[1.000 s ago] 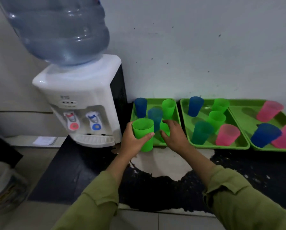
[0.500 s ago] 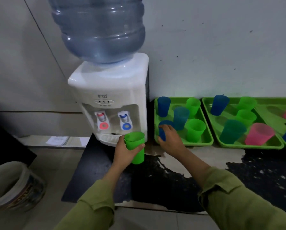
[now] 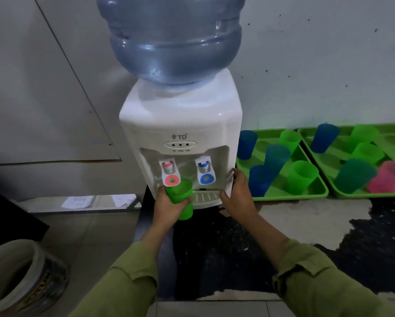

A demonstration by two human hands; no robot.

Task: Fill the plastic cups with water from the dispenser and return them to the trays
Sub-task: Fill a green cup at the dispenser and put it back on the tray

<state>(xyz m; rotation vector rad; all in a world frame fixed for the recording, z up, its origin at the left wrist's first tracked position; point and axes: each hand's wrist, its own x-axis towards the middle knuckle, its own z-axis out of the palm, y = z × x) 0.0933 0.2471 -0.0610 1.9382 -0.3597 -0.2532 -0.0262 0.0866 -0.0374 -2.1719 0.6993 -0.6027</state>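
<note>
The left hand (image 3: 169,208) reaches forward from an olive sleeve (image 3: 127,284), its fingers and thumb curled round the green cup (image 3: 180,200) at mid-height. The right hand (image 3: 237,195) holds nothing. It rests on the dispenser (image 3: 180,124) at the lower right front corner, with the fingers laid up the side toward 12 o'clock and the thumb spread toward 9 o'clock at the edge of the drip tray (image 3: 205,197). The fingers seem nearly straight, though motion blur softens them.

The cup is in front of the dispenser's recess, at 6 o'clock of the red tap (image 3: 170,177), with its rim just under the red lever pad. Its mouth opens toward 12 o'clock and its base points toward 5 o'clock, so the long axis leans slightly off vertical. It is translucent bright green plastic, tapering to a narrower base. I cannot tell whether there is water in it.

The blue tap (image 3: 205,173) is at 3 o'clock of the red one. The 2 green trays (image 3: 283,197) lie at 3 o'clock of the dispenser, holding upright blue, green, teal and pink cups.
</note>
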